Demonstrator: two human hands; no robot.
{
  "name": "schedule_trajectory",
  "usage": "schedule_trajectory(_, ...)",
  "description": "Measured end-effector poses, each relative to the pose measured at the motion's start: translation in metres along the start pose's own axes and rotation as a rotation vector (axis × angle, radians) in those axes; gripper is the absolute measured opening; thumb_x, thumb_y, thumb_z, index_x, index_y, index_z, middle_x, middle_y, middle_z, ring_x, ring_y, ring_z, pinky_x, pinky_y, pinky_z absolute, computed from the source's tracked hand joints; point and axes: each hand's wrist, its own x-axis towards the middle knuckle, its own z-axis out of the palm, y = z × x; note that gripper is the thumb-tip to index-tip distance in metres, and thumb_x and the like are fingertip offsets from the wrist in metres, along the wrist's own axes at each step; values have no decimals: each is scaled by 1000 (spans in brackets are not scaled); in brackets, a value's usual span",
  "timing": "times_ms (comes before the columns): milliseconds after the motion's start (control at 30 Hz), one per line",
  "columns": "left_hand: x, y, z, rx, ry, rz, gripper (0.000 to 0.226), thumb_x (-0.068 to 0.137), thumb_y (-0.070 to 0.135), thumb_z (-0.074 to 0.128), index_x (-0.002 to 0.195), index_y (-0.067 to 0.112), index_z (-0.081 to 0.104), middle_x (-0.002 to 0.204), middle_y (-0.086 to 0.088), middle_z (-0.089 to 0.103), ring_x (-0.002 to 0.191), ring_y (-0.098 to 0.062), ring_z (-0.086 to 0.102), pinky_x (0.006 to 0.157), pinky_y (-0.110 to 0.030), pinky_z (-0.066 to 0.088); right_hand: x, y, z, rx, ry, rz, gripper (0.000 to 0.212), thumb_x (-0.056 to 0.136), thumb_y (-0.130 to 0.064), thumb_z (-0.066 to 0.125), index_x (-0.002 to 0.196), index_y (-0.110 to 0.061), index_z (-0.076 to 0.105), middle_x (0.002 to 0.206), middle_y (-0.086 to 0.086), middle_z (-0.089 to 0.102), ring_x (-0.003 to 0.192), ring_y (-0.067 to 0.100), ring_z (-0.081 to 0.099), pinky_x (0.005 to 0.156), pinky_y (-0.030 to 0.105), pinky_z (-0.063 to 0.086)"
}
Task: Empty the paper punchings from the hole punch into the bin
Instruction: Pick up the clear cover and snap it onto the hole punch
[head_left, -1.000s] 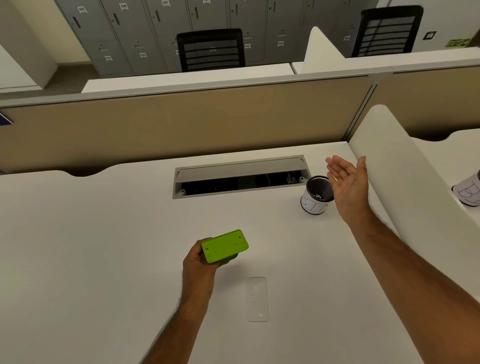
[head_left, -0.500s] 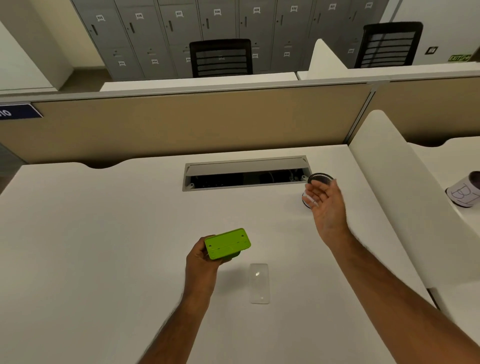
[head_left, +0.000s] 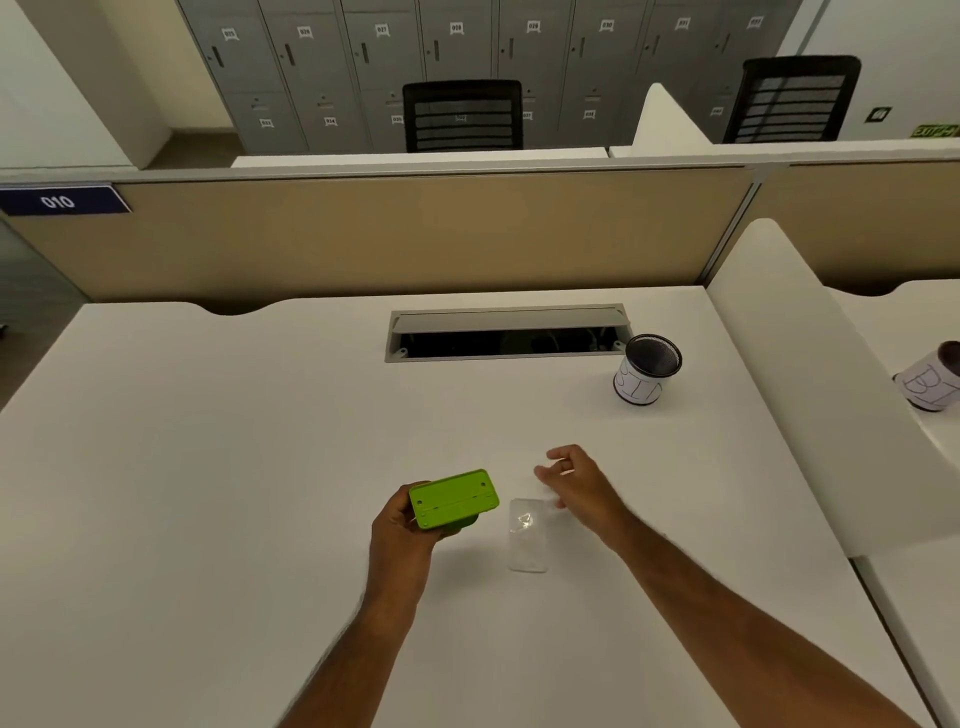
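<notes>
Left grip: your left hand (head_left: 400, 525) is clamped round the hole punch (head_left: 453, 500), base turned up, above the surface (head_left: 208, 467).
Right grip: right hand (head_left: 576, 480) loose, fingers parted, empty, hovering at the clear tray cover (head_left: 527, 535).
Step advice: pinch the cover's far edge; keep the punch level.
Count: one punch, one cover, two bins; the nearer bin (head_left: 645, 370) stands well apart.

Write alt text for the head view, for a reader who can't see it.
Over a white desk, the left hand holds a green hole punch bottom-up while the open right hand hovers by a clear plastic cover lying flat. A mesh cup labelled BIN stands upright at the far right.
</notes>
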Motion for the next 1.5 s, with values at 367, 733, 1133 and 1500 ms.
schedule_trajectory(367, -18, -7, -17, 8, 9, -17, 40, 85, -22, 70, 109, 9, 76, 98, -13, 83, 92, -37, 82, 72, -26, 65, -27, 38, 13, -736, -229, -174, 108, 70, -50, 90, 159, -25, 35, 146, 6, 35, 137, 31, 40, 113, 42, 44)
schedule_trajectory(733, -26, -11, -25, 30, 2, -28, 39, 84, -19, 74, 112, 8, 76, 103, -15, 82, 97, -38, 81, 75, -29, 67, -36, 41, 11, -656, -159, -169, 71, 71, -35, 91, 126, -16, 51, 125, 1, 48, 115, 22, 46, 98, 44, 51)
schedule_trajectory(1133, -42, -23, -29, 46, -32, -91, 41, 82, -19, 75, 110, 10, 78, 102, -16, 83, 93, -37, 82, 73, -27, 66, -49, 26, -3, -139, -121, -218, 17, 99, -5, 67, 108, -18, 74, 93, 4, 72, 68, 9, 65, 64, 23, 57)
schedule_trajectory(1500, -43, -24, -22, 164, -48, -166, 45, 87, -10, 78, 121, 16, 63, 93, 2, 86, 84, -22, 84, 64, -25, 65, -86, -36, 6, 40, -72, -602, 15, 99, -6, 63, 98, -21, 62, 109, -5, 80, 106, 14, 76, 90, 21, 58)
